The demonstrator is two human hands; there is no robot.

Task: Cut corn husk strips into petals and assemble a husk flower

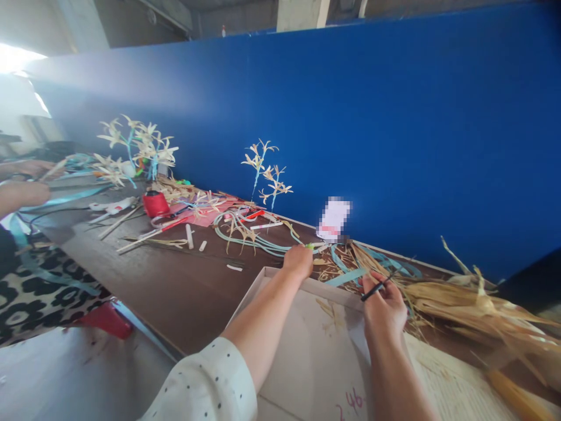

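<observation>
Holding a thin black tool (372, 291) in the right hand (385, 307), with fingers closed narrowly around it, near the far edge of the table (149, 286). Having also a light blue ribbon (346, 277) just at the right fingertips, without showing clearly if pinching it. Reaching with the left hand (298, 261) past the far rim of a cardboard tray (315, 356), beside a small green thing (311, 246). Curling the left fingers but hiding their tips, so not being able to tell whether gripping or only touching. Seeing pale blue cords (245, 241) left of this hand, dry husks (451, 298) along the far edge to the right, and straw flowers (265, 175) standing at that same edge. Seeing another person's hands (26, 193) near the left end.
</observation>
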